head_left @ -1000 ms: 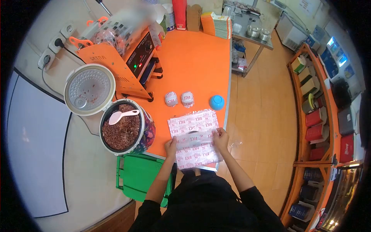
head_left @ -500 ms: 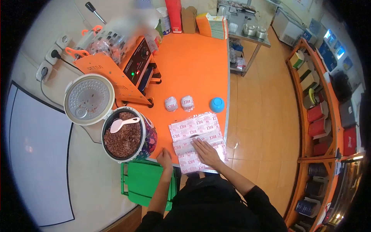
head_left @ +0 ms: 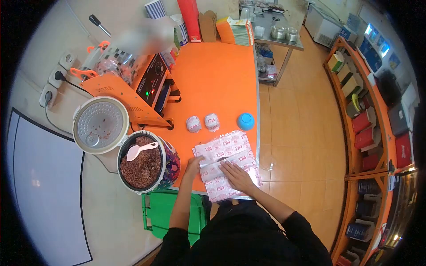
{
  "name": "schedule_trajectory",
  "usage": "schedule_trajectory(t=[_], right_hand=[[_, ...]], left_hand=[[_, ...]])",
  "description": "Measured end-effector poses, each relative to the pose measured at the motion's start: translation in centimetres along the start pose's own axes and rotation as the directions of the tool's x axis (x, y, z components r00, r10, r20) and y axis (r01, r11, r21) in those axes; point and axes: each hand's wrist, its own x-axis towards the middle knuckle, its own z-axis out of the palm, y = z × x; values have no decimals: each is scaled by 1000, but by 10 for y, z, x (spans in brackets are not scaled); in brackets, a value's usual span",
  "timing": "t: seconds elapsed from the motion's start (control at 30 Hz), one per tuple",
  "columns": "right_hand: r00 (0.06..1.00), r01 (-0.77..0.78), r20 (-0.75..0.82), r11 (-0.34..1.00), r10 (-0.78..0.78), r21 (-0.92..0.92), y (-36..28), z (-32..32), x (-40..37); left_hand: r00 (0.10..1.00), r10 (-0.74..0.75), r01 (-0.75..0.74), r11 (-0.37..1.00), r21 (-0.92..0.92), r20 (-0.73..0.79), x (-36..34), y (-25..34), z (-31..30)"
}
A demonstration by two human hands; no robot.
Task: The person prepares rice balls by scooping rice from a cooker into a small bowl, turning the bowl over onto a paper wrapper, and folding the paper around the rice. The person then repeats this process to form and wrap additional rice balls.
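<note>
A stack of printed wrapping paper point(head_left: 222, 188) with red lettering lies at the front edge of the orange table, its top sheet folded over. Something dark, mostly hidden, peeks out at the fold. My right hand point(head_left: 237, 176) rests flat on the folded layer, fingers stretched out. At the paper's left edge, my left hand point(head_left: 193, 166) pinches the side of the fold. Beyond the paper sit two wrapped round bundles, a left bundle point(head_left: 193, 124) and a right bundle point(head_left: 212, 122), with a blue bowl point(head_left: 245, 121) to their right.
On the left stands an open rice cooker point(head_left: 171, 164) of dark reddish rice, a pale pink paddle point(head_left: 140, 152) lying on top. Behind it is an orange sealing machine point(head_left: 120, 99). A green bin point(head_left: 175, 213) stands below the table point(head_left: 217, 80). Shelves point(head_left: 341, 111) line the right side.
My left hand has moved up from the table's edge to the paper's left side and taken hold of the fold. My right hand stays on the paper. The view has shifted slightly.
</note>
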Motion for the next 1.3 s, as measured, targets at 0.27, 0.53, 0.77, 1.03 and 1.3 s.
schedule_trajectory(t=[0.27,0.53,0.77,1.03,1.3], right_hand=[[1000,6,-15,1000,-6,-6,-1,2,-3],[991,101,-86,993,-106,-59,8,4,-4],[992,94,-82,993,-100,-75,10,4,-2],[973,180,-108,962,-205,-206,26,28,-12],[909,131,-330,925,-256,-357,38,37,-24]], left_hand=[[812,237,-535,668,518,533,-14,32,-5],[775,162,-618,396,679,611,-44,71,86],[745,449,-647,307,698,493,-72,52,98],[540,636,-791,158,592,552,-103,0,99],[438,577,-676,-294,676,689,-127,-19,102]])
